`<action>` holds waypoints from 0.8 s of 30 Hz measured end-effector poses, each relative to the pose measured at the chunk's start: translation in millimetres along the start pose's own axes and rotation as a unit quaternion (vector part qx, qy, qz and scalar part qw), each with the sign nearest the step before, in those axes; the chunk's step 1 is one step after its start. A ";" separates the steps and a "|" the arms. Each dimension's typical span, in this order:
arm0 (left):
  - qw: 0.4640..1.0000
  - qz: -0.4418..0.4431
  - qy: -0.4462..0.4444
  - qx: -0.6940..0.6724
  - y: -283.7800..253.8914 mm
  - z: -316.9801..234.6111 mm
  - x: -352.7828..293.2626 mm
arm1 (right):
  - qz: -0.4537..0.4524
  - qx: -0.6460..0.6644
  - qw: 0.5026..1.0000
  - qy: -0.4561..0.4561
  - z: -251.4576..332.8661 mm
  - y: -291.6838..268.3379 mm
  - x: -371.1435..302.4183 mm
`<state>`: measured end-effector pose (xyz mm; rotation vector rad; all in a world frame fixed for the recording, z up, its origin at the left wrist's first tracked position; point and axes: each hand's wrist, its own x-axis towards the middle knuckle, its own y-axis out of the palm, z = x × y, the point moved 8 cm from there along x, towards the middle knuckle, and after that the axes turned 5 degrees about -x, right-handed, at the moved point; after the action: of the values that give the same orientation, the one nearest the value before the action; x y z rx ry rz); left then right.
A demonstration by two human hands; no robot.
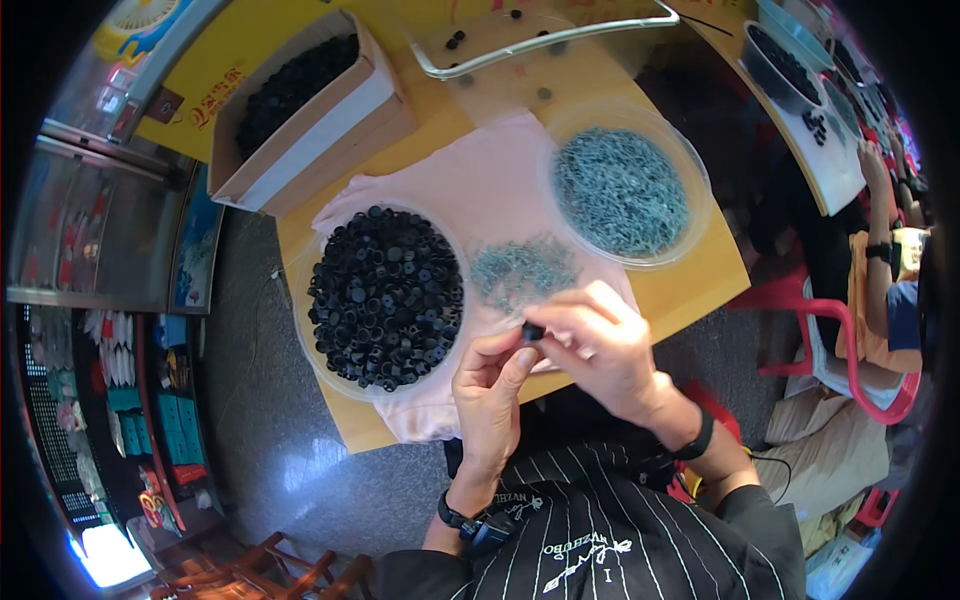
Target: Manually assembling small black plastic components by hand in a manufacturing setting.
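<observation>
Over the table's near edge my two hands meet at one small round black plastic cap [532, 332]. My left hand [488, 400] is closed, its thumb and forefinger pinching at the cap from the left. From the right my right hand [608, 350] comes in with bent, closed fingers, their tips against the cap; anything else between them is hidden. A loose pile of thin silvery screws [520, 272] lies just beyond on a pink cloth [500, 160]. Left of my hands is a clear round tub [300, 320] full of black caps; a second clear tub [697, 175] holds many more screws.
An open cardboard box [330, 130] of black parts stands at the back left. A bent metal bar [550, 50] crosses the table's far side, near a few loose caps. At right are a red plastic chair [850, 340] and another person's arm [878, 200] by another table.
</observation>
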<state>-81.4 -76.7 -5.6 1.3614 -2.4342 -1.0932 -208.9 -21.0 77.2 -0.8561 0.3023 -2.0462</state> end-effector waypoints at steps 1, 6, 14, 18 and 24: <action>1.000 -0.003 0.004 0.000 1.8 -9.8 2.3 | -0.001 -0.009 1.000 -0.001 -0.1 -9.7 14.9; 0.886 -0.066 0.177 0.424 -13.4 -89.9 15.4 | -0.152 -0.097 0.982 -0.053 -15.0 -70.0 123.6; 0.641 -0.083 0.280 0.710 -8.5 -114.9 36.1 | -0.183 -0.216 0.959 0.026 -86.9 -94.4 218.3; 0.639 -0.101 0.262 0.716 -7.6 -117.0 38.7 | -0.201 -0.234 0.951 0.031 -70.9 -85.0 212.9; 0.633 -0.093 0.286 0.714 -18.2 -116.2 38.3 | -0.015 -0.085 0.995 -0.044 -16.8 -19.5 136.2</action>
<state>-39.0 -173.6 58.5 1.7165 -2.3498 1.5589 -284.6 -120.3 137.2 -1.0569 0.4217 -2.0245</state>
